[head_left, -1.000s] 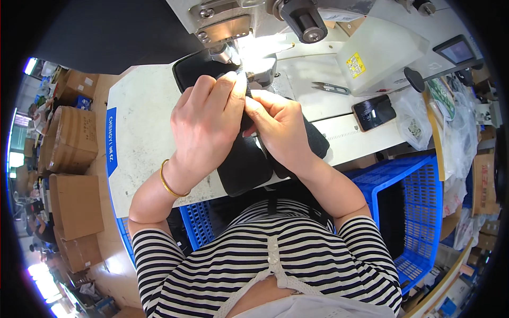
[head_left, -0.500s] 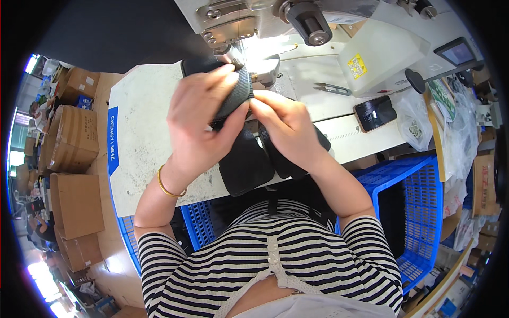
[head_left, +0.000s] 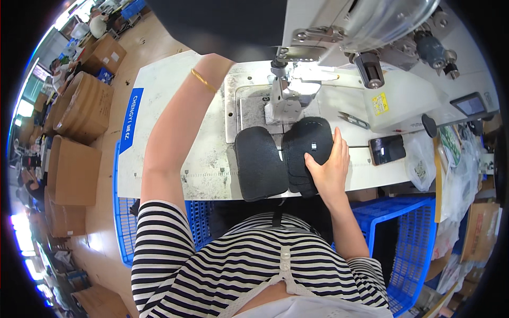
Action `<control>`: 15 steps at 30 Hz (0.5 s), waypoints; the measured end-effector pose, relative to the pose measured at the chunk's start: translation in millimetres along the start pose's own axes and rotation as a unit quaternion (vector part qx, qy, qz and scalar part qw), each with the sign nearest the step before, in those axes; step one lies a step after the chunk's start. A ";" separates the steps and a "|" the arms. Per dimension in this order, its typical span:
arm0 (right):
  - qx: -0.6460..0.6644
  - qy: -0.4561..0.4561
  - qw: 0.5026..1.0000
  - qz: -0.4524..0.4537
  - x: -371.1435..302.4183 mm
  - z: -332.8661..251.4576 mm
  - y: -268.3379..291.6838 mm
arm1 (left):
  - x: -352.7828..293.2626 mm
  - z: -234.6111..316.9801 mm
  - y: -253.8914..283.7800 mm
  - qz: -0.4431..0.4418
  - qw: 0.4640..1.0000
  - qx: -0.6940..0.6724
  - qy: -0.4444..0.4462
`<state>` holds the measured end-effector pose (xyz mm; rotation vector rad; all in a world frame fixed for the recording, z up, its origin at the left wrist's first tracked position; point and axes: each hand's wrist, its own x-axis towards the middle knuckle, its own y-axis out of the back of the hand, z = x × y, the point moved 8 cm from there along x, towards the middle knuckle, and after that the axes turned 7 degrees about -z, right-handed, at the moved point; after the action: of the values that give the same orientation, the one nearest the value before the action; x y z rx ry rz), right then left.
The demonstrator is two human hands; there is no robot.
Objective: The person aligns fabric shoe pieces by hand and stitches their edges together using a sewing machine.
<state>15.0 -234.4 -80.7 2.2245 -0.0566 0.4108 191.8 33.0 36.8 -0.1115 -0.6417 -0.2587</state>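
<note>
- Black pads lie side by side at the frame's centre.
- My right hand touches the right ones, thumb and fingers spread.
- Behind the dark panel at the top, my left hand hides; its grip I cannot tell.

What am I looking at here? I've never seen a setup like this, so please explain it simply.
There's no robot: you're looking down from a camera worn on a person's head. At the top is what looks like a sewing machine, its lamp lit, over a white table. In front lie a black pad and, to its right, a stack of black pads. The right hand rests on that stack, fingers spread. The left hand is hidden beneath a dark panel, so I can't tell what it holds. Farther right are small scissors and a phone.
</note>
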 end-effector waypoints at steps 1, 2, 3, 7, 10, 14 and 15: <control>-0.010 0.030 0.999 0.030 -1.8 -4.8 2.5 | 1.0 10.6 -8.0 -0.061 0.995 0.023 -0.075; -0.010 0.037 0.999 0.029 -3.7 -8.9 2.9 | -21.7 7.0 -9.0 -0.071 0.937 0.340 -0.033; -0.045 0.041 0.997 0.056 -6.4 -5.6 8.5 | -54.3 32.6 -51.2 -0.084 0.787 0.611 0.010; -0.082 0.078 0.988 0.105 -17.9 -8.4 6.4 | -212.0 20.8 -74.8 -0.148 0.801 0.482 0.323; -0.088 0.094 0.985 0.116 -22.4 -9.4 7.9 | -218.7 38.0 -88.4 -0.088 0.818 0.508 0.254; -0.100 0.117 0.980 0.125 -21.3 -13.2 13.8 | -205.7 62.5 -120.1 -0.126 0.756 0.642 0.022; -0.014 0.137 0.980 0.147 -21.9 -11.1 22.6 | -210.2 39.7 -107.5 -0.118 0.823 0.536 0.150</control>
<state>-12.9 -242.5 -64.1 2.1171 -0.2443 0.8694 -22.3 -20.4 -56.1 1.0892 -0.4058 -0.1156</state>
